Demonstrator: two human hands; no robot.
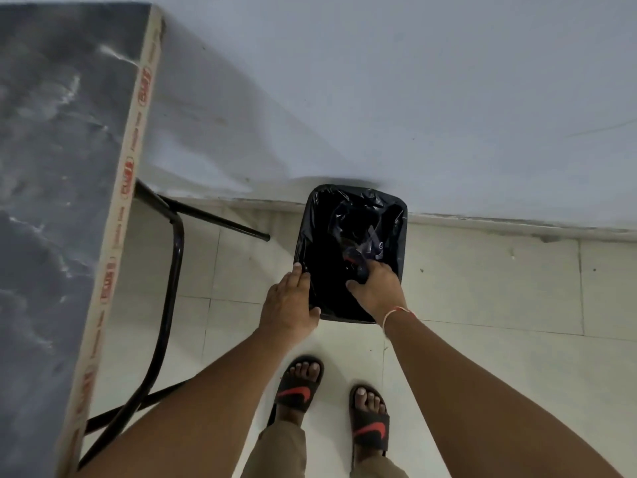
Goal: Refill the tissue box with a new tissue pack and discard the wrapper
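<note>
A black-lined bin (351, 251) stands on the tiled floor against the wall. The clear wrapper (365, 248) sits inside the bin, toward its right side, directly at the fingertips of the right hand (377, 288), which reaches down into the bin's opening. Those fingers are curled around the crumpled plastic, though how firmly they pinch it cannot be told. The left hand (289, 303) rests on the bin's near-left rim, fingers together and thumb hooked over the near edge. A dark marbled table (62, 188) stands left of the bin
</note>
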